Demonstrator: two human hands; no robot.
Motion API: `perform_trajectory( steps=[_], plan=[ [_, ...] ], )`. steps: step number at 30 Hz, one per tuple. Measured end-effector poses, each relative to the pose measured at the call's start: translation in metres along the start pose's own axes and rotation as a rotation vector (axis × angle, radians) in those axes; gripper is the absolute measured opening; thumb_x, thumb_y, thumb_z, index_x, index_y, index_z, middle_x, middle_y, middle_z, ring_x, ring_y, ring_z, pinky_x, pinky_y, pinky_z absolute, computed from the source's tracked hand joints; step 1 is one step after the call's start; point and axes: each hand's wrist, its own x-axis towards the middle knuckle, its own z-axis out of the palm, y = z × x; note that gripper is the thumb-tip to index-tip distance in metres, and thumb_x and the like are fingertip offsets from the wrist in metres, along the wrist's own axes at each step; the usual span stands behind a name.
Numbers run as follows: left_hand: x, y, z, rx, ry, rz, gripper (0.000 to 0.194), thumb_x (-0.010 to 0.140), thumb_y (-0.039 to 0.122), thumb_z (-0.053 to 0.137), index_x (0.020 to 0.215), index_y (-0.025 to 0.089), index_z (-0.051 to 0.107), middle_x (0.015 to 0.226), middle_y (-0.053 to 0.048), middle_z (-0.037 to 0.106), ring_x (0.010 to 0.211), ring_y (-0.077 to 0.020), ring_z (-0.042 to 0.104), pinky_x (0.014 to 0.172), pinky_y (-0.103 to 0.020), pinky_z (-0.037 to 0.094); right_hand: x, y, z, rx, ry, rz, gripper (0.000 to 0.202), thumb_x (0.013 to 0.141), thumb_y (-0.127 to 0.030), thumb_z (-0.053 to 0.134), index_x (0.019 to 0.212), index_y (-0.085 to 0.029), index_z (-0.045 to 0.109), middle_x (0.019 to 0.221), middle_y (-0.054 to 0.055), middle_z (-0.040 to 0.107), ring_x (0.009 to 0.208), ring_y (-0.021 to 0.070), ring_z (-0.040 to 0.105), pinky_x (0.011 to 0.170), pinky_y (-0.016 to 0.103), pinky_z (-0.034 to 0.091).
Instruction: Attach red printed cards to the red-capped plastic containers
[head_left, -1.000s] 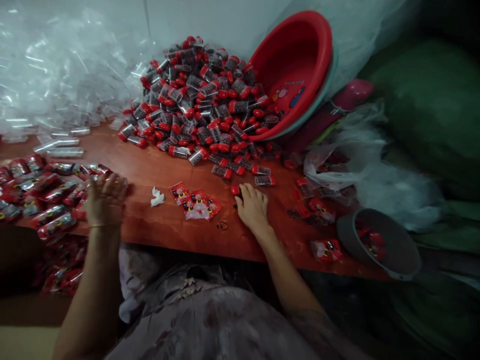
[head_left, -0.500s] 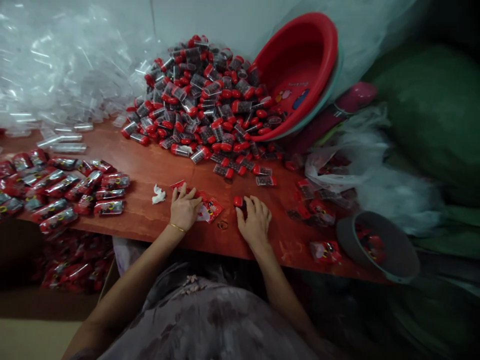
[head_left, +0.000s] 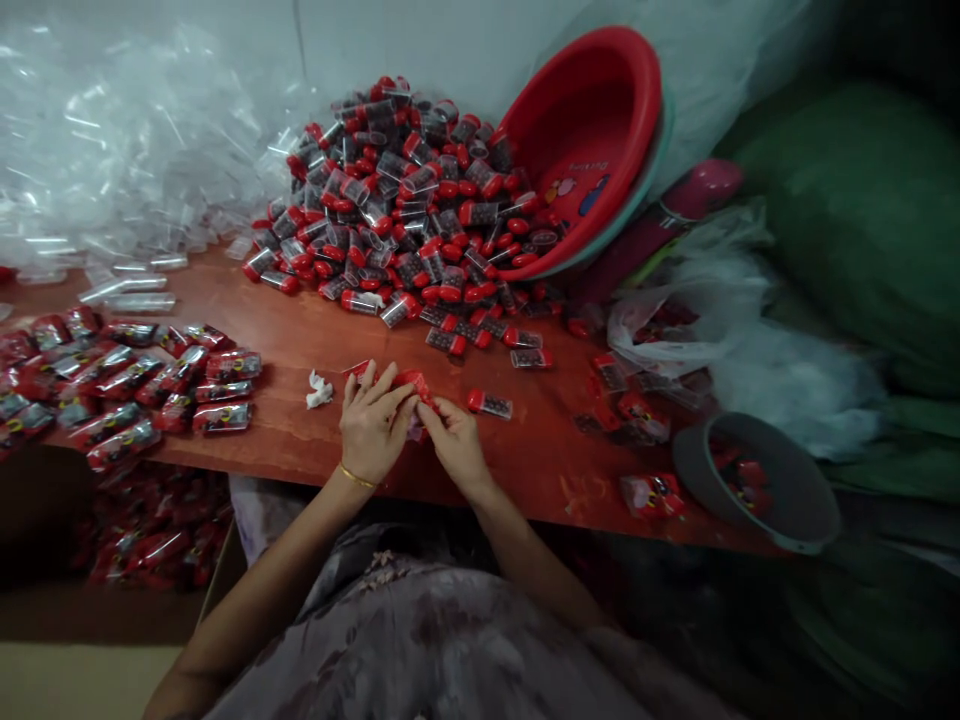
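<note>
A red printed wrapper (head_left: 411, 383) lies on the red-brown table, partly hidden under both hands. My left hand (head_left: 373, 420) rests over its left part, with its thumb and a fingertip pinching the wrapper's edge. From the right, my right hand (head_left: 456, 440) pinches the wrapper between thumb and fingers, close against the left fingertips. A clear tube with a red cap (head_left: 491, 404) lies on its side just beyond my right hand, untouched. Left of my left hand is a crumpled white scrap (head_left: 319, 389).
Capped tubes (head_left: 405, 210) form a heap at the back, against a tilted red basin (head_left: 645, 110). Wrapped packs (head_left: 135, 375) cover the table's left. Empty clear tubes (head_left: 135, 290) lie behind them. A grey bowl (head_left: 694, 470) stands at the right edge, near a plastic bag (head_left: 720, 290).
My right hand has let go of the red-capped tube and moved left onto the wrapper. The wrapper's right part is now gathered up between both hands.
</note>
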Motion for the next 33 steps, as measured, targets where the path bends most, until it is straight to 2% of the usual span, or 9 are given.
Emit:
perform_trajectory(
  steps=[5, 7, 10, 16, 20, 25, 28, 30, 33],
  plan=[
    [-0.010, 0.005, 0.002, -0.676, -0.063, -0.581, 0.043, 0.062, 0.045, 0.075, 0.095, 0.017, 0.070, 0.102, -0.010, 0.071, 0.099, -0.0244, 0.063, 0.090, -0.036, 0.047, 0.003, 0.003, 0.002, -0.055, 0.089, -0.012, 0.027, 0.085, -0.036, 0.048, 0.066, -0.020, 0.057, 0.056, -0.003, 0.052, 0.052, 0.0107, 0.046, 0.052, 0.022, 0.038],
    [-0.011, 0.008, 0.003, -0.935, -0.140, -0.813, 0.043, 0.054, 0.045, 0.080, 0.081, 0.013, 0.071, 0.082, -0.008, 0.072, 0.075, -0.0179, 0.065, 0.075, -0.030, 0.051, 0.000, 0.005, 0.001, -0.145, 0.120, -0.047, 0.027, 0.085, -0.035, 0.048, 0.063, -0.021, 0.055, 0.056, -0.002, 0.052, 0.053, 0.0113, 0.046, 0.053, 0.023, 0.038],
    [-0.011, 0.015, 0.005, -1.098, -0.098, -0.992, 0.040, 0.045, 0.037, 0.085, 0.071, 0.012, 0.069, 0.069, -0.003, 0.069, 0.061, -0.0114, 0.062, 0.065, -0.025, 0.050, -0.005, 0.009, 0.001, -0.255, 0.123, -0.091, 0.031, 0.089, -0.034, 0.044, 0.062, -0.021, 0.053, 0.058, -0.001, 0.053, 0.056, 0.0127, 0.048, 0.056, 0.025, 0.040],
    [-0.006, 0.017, 0.009, -1.149, -0.062, -1.062, 0.038, 0.041, 0.031, 0.087, 0.062, 0.012, 0.063, 0.065, -0.001, 0.067, 0.060, -0.0112, 0.061, 0.064, -0.025, 0.050, -0.006, 0.010, -0.004, -0.297, 0.072, -0.125, 0.027, 0.092, -0.032, 0.039, 0.085, -0.021, 0.062, 0.078, 0.004, 0.065, 0.074, 0.0170, 0.059, 0.070, 0.030, 0.047],
    [0.002, 0.009, 0.006, -1.157, -0.067, -1.049, 0.040, 0.042, 0.034, 0.087, 0.063, 0.012, 0.061, 0.064, 0.000, 0.066, 0.058, -0.0108, 0.060, 0.062, -0.025, 0.049, 0.003, 0.017, -0.042, -0.603, 0.043, -0.213, 0.034, 0.092, -0.033, 0.036, 0.111, -0.019, 0.060, 0.116, 0.011, 0.062, 0.110, 0.0233, 0.053, 0.095, 0.041, 0.039],
    [0.006, 0.007, 0.001, -1.223, -0.166, -1.050, 0.036, 0.048, 0.033, 0.086, 0.066, 0.014, 0.061, 0.061, 0.001, 0.063, 0.056, -0.0100, 0.059, 0.062, -0.024, 0.048, 0.009, 0.046, -0.091, -1.004, 0.146, 0.044, 0.035, 0.085, -0.041, 0.050, 0.104, -0.013, 0.062, 0.130, 0.019, 0.053, 0.122, 0.0354, 0.041, 0.096, 0.056, 0.033],
    [0.004, 0.008, 0.002, -1.229, -0.215, -1.096, 0.038, 0.050, 0.035, 0.085, 0.073, 0.015, 0.064, 0.069, -0.002, 0.068, 0.064, -0.0131, 0.063, 0.065, -0.026, 0.049, -0.002, 0.049, -0.094, -0.833, 0.138, -0.002, 0.030, 0.082, -0.044, 0.054, 0.092, -0.016, 0.062, 0.113, 0.015, 0.063, 0.109, 0.0308, 0.053, 0.091, 0.049, 0.040],
    [0.003, 0.009, 0.002, -1.221, -0.221, -1.113, 0.040, 0.048, 0.037, 0.086, 0.074, 0.015, 0.064, 0.071, -0.002, 0.069, 0.066, -0.0136, 0.064, 0.067, -0.026, 0.050, -0.013, 0.039, -0.087, -0.594, 0.112, 0.032, 0.031, 0.081, -0.046, 0.054, 0.093, -0.018, 0.060, 0.090, 0.009, 0.068, 0.084, 0.0237, 0.062, 0.077, 0.040, 0.048],
    [0.001, 0.009, 0.001, -1.198, -0.228, -1.110, 0.042, 0.045, 0.038, 0.086, 0.071, 0.014, 0.063, 0.070, -0.002, 0.069, 0.064, -0.0127, 0.064, 0.067, -0.026, 0.050, -0.030, 0.012, -0.076, -0.190, -0.080, 0.186, 0.032, 0.078, -0.047, 0.058, 0.093, -0.019, 0.059, 0.067, 0.001, 0.064, 0.051, 0.0131, 0.056, 0.052, 0.027, 0.047]
  ],
)
